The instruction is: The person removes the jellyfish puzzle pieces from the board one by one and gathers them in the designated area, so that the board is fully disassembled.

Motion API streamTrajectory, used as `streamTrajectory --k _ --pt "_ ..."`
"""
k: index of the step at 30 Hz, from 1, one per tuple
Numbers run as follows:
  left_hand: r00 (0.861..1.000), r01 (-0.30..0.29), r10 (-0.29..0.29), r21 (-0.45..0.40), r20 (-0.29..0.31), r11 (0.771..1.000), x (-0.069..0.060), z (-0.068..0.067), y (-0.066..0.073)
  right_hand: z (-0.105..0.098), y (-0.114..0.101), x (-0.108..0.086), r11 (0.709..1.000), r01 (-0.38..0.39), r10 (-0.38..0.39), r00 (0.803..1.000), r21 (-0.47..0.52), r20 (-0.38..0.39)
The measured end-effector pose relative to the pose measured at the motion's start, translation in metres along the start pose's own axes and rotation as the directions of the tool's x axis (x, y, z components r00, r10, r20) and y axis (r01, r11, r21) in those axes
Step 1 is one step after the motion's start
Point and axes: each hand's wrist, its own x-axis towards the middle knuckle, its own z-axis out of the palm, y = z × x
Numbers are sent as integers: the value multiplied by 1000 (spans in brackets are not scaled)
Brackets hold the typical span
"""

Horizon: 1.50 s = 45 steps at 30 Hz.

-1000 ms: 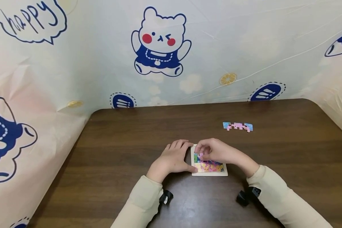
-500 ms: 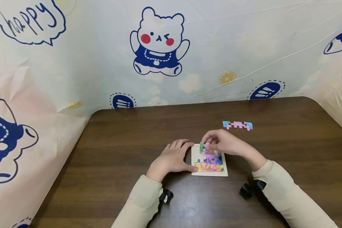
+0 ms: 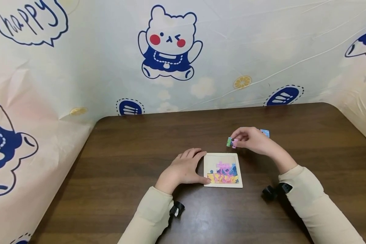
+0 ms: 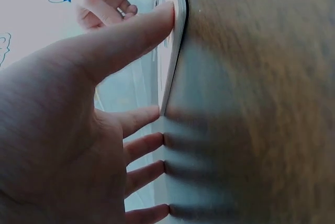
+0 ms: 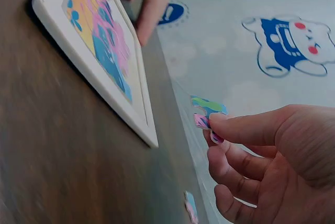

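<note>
A white puzzle tray (image 3: 222, 185) lies on the table, its lower part filled with joined pink, yellow and blue pieces. My left hand (image 3: 183, 171) is spread flat at its left side, thumb on the lower left corner and index finger at the upper left corner. Between thumb and fingers, my right hand (image 3: 256, 140) pinches a green, blue and pink puzzle piece (image 3: 232, 142) above the table, beyond the tray's upper right corner. In the right wrist view that piece (image 5: 209, 110) shows clear of the tray (image 5: 99, 80).
Behind my right hand a blue puzzle piece (image 3: 265, 133) lies on the brown table (image 3: 134, 152); other pieces there are hidden by the hand. A printed cloth (image 3: 109, 67) hangs along the table's far edge. Each wrist wears a black camera.
My right hand has lifted the green, blue and pink piece off the tray and moved it right and away, over the table. My left hand has stayed at the tray.
</note>
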Motion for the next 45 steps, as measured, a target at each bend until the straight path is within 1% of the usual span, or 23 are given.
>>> streamTrajectory --k 6,10,12,16,23,28,34,41,43,45 --pt "1000 21 -20 42 -24 999 2 1 0 -13 10 1 999 -28 27 999 -26 -39" --pt "999 18 -17 41 -33 999 2 1 0 -17 18 1 997 -46 43 997 -59 -57" --pt "1000 20 -18 46 -25 999 2 1 0 -18 22 1 996 -53 48 997 -78 -67" --pt "1000 20 -19 49 -22 999 2 1 0 -18 26 2 991 -81 73 994 -105 -76" --pt "1000 19 -18 37 -26 999 -1 2 1 -14 32 1 979 -156 149 987 -133 -63" --pt "999 22 -21 41 -24 999 0 3 1 -12 34 1 978 -162 153 985 -133 -76" --pt "999 25 -24 42 -25 999 2 3 1 -12 34 1 972 -194 184 979 -135 -83" --pt "999 29 -28 51 -20 998 4 4 2 -13 33 1 974 -182 168 980 -133 -110" --pt "999 29 -29 51 -18 998 3 4 2 -12 31 0 979 -168 155 982 -118 -113" --pt "999 31 -30 47 -20 998 2 4 2 -11 28 1 986 -134 123 986 -102 -110"
